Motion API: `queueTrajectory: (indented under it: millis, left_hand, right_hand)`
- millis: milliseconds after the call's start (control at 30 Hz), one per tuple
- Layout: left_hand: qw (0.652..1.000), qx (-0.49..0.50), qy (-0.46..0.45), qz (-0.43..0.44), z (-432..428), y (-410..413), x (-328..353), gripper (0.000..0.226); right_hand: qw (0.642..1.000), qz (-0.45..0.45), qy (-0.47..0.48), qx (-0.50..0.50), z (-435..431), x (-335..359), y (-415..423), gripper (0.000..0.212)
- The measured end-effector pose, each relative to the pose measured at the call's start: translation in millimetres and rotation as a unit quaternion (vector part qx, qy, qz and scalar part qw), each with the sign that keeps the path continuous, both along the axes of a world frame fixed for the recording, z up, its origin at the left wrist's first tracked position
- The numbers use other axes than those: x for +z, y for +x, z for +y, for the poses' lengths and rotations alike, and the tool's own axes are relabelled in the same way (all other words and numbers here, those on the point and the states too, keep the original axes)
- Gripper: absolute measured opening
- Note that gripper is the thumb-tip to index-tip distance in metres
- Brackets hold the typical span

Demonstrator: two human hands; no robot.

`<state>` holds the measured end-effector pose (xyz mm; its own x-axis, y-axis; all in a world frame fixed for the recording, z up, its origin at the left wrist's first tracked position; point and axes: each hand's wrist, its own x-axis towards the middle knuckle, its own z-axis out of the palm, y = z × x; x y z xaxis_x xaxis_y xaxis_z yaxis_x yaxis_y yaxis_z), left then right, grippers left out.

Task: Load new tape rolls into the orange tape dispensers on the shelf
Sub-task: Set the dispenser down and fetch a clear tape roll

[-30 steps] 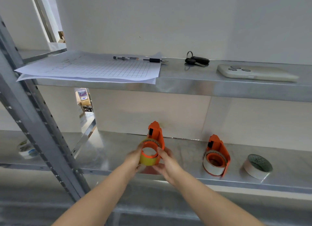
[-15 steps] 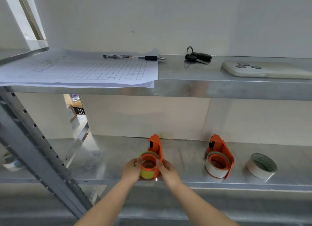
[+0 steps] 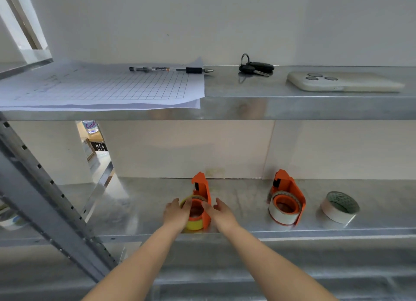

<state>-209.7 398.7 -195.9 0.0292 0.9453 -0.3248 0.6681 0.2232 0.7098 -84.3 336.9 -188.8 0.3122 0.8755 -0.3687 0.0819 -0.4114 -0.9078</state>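
An orange tape dispenser (image 3: 202,189) with a yellow tape roll (image 3: 194,224) on its hub stands near the front edge of the lower metal shelf (image 3: 247,232). My left hand (image 3: 176,213) grips the roll's left side. My right hand (image 3: 221,213) rests against the dispenser's right side, thumb on the hub. To the right stands a second orange dispenser (image 3: 287,191) carrying a white roll (image 3: 281,215). A loose white tape roll (image 3: 339,207) lies further right on the same shelf.
The upper shelf (image 3: 292,110) holds gridded paper (image 3: 105,88), a pen (image 3: 171,70), car keys (image 3: 255,67) and a phone (image 3: 342,82). A slanted perforated steel upright (image 3: 45,201) crosses the left. Another tape roll (image 3: 10,219) lies at far left.
Both hands lowered the dispenser with the yellow roll from mid-air down onto the lower shelf. The camera view tilted up and shifted slightly.
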Motion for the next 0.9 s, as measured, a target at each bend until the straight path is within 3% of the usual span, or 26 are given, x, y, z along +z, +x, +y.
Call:
queueTrajectory:
  millis: [133,267,333,500,633,767,900]
  left_hand:
    - [0.993,0.03,0.068,-0.089,-1.7,20.4,27.4,0.063]
    - [0.976,-0.046,0.157,-0.146,-9.6,45.4,49.7,0.032]
    - [0.966,-0.082,0.188,-0.156,-14.3,62.9,55.2,0.029]
    - [0.972,-0.133,0.117,-0.154,-31.3,113.6,59.2,0.073]
    - [0.961,-0.216,0.098,-0.141,-50.1,158.2,56.8,0.083]
    - [0.934,-0.299,0.051,-0.189,-74.2,204.6,57.5,0.081]
    - [0.914,-0.33,-0.037,-0.232,-111.7,250.8,50.2,0.09]
  right_hand:
    - [0.999,-0.029,0.02,-0.025,-4.1,16.6,19.1,0.072]
    - [0.995,-0.067,0.046,-0.056,-16.2,34.8,49.9,0.066]
    - [0.993,-0.077,0.05,-0.075,-25.5,41.0,67.5,0.066]
    - [0.987,-0.094,0.048,-0.12,-56.0,51.7,109.6,0.064]
    - [0.975,-0.112,0.074,-0.176,-85.7,59.3,144.2,0.041]
    - [0.97,-0.1,0.069,-0.212,-122.4,63.2,189.2,0.063]
    - [0.959,-0.113,0.073,-0.25,-151.5,58.1,241.3,0.061]
